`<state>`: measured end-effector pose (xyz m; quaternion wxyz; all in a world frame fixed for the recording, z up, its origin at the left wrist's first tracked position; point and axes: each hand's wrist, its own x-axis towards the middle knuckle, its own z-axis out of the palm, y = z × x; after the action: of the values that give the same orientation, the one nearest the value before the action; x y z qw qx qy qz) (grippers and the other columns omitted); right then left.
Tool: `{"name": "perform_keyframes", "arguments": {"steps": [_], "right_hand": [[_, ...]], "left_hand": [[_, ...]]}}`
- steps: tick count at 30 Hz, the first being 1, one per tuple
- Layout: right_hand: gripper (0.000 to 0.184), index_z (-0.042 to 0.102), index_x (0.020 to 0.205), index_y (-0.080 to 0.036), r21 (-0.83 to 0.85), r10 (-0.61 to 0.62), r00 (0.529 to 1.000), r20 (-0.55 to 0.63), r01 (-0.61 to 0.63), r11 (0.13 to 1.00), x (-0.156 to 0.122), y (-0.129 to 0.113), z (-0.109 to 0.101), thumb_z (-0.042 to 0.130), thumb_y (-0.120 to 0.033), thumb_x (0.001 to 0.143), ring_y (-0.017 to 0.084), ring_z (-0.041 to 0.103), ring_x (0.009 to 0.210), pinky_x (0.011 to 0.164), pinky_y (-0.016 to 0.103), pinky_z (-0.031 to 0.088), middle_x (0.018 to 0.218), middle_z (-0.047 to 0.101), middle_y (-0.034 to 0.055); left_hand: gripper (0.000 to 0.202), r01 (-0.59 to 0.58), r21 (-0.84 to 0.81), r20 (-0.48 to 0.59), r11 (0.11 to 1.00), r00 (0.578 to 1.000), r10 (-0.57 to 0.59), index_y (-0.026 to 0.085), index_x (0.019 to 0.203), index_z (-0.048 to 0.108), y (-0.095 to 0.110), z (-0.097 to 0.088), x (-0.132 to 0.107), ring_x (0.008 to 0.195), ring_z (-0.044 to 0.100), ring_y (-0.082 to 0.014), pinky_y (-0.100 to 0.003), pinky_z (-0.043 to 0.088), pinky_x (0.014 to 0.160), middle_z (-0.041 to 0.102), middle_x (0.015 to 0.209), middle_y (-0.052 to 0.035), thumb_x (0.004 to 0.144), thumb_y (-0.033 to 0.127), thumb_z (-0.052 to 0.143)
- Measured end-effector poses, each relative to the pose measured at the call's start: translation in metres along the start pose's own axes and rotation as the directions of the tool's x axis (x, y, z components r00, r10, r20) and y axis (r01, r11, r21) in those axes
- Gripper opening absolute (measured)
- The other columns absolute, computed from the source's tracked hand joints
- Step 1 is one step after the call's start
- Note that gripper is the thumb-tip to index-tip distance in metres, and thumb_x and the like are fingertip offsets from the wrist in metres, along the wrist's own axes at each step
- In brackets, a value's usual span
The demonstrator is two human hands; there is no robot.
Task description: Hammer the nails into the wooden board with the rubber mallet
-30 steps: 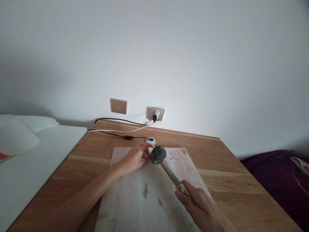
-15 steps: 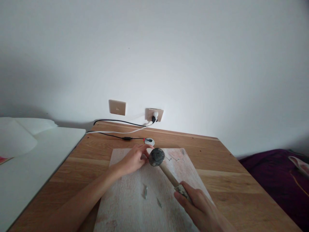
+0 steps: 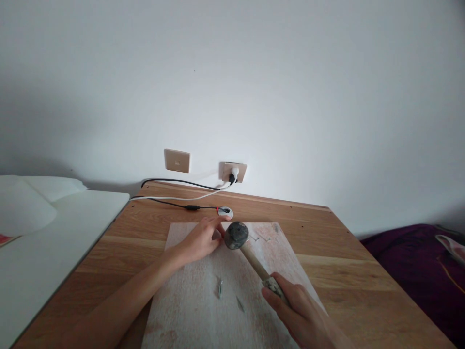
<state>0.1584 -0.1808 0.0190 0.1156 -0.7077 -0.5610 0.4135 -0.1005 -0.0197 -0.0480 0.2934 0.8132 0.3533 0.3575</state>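
My right hand (image 3: 300,305) is wrapped round the handle of a mallet (image 3: 237,236) with a dark, rounded head and a pale wooden shaft. The mallet head hovers over the far part of a whitish, worn board (image 3: 181,310). Directly beside the head, my left hand (image 3: 203,237) is curled with thumb and index finger bent toward each other. Its fingertips, and anything between them, are hidden by the mallet head. Two nails (image 3: 262,238) stick up from the board right of the head. Loose nails (image 3: 220,289) lie nearer me, with another thin nail (image 3: 240,304) to their right.
The board rests on a wooden tabletop (image 3: 345,271) against a white wall. Behind it are a cable grommet (image 3: 225,212), black and white cables (image 3: 174,198) and a wall socket (image 3: 234,172) with plugs. A white surface (image 3: 90,223) borders the left; purple cloth (image 3: 407,257) lies right.
Almost nothing differs. The view has shifted very slightly, while both hands and the mallet keep their places over the board.
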Motion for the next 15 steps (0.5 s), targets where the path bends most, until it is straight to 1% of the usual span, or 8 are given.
{"name": "perform_keyframes", "arguments": {"steps": [2,4,7,10,13,15], "right_hand": [[0.059,0.070,0.105,-0.027,0.003,0.015,1.000,-0.023,-0.015,1.000,-0.0006,0.0004,-0.0001,0.049,-0.080,0.093,0.018,0.061,0.063,0.040,0.022,0.039,0.087,0.070,0.0052],[0.056,0.071,0.100,-0.027,0.006,-0.001,1.000,-0.031,0.001,1.000,-0.0010,0.0005,-0.0007,0.053,-0.079,0.092,0.020,0.062,0.064,0.041,0.023,0.040,0.085,0.070,0.0057],[0.056,0.071,0.097,-0.027,0.006,-0.011,1.000,-0.007,0.011,1.000,-0.0014,-0.0002,-0.0012,0.051,-0.079,0.092,0.017,0.058,0.058,0.041,0.023,0.039,0.080,0.067,0.0040],[0.060,0.069,0.098,-0.026,-0.008,0.003,1.000,0.017,-0.003,1.000,-0.0017,0.0001,0.0001,0.045,-0.081,0.093,0.016,0.057,0.056,0.040,0.023,0.039,0.082,0.066,0.0032],[0.062,0.069,0.102,-0.026,-0.006,-0.002,1.000,-0.021,0.002,1.000,-0.0019,0.0028,0.0020,0.046,-0.083,0.092,0.015,0.058,0.059,0.047,0.022,0.043,0.083,0.066,0.0020],[0.061,0.068,0.100,-0.026,0.015,-0.005,1.000,-0.029,0.006,1.000,-0.0021,0.0048,0.0024,0.048,-0.083,0.091,0.014,0.054,0.055,0.048,0.022,0.044,0.075,0.063,-0.0005]], "left_hand": [[0.064,-0.001,-0.003,0.003,1.000,1.000,0.001,0.024,0.134,0.064,0.0001,-0.0002,0.0000,0.097,0.071,-0.0252,-0.041,0.051,0.099,0.078,0.104,-0.0041,0.077,-0.002,0.064],[0.064,-0.002,0.012,0.004,1.000,1.000,0.002,0.025,0.135,0.063,0.0005,-0.0006,-0.0002,0.099,0.071,-0.0258,-0.042,0.050,0.100,0.079,0.106,-0.0046,0.077,-0.002,0.063],[0.064,-0.009,0.041,0.008,0.999,1.000,0.009,0.026,0.135,0.063,0.0001,-0.0009,-0.0005,0.101,0.071,-0.0264,-0.042,0.050,0.100,0.079,0.107,-0.0047,0.077,-0.001,0.063],[0.066,-0.014,0.047,0.020,0.999,1.000,0.013,0.027,0.134,0.064,-0.0012,-0.0009,-0.0006,0.103,0.071,-0.0273,-0.043,0.050,0.101,0.079,0.105,-0.0042,0.075,-0.003,0.061],[0.068,-0.011,0.053,0.012,0.999,1.000,0.011,0.028,0.134,0.064,-0.0019,-0.0007,-0.0006,0.102,0.071,-0.0274,-0.043,0.051,0.100,0.079,0.104,-0.0038,0.074,-0.003,0.061],[0.066,-0.009,0.049,0.008,0.999,1.000,0.008,0.027,0.134,0.064,-0.0016,-0.0005,-0.0007,0.099,0.071,-0.0266,-0.042,0.050,0.099,0.078,0.101,-0.0033,0.075,-0.003,0.063]]}}
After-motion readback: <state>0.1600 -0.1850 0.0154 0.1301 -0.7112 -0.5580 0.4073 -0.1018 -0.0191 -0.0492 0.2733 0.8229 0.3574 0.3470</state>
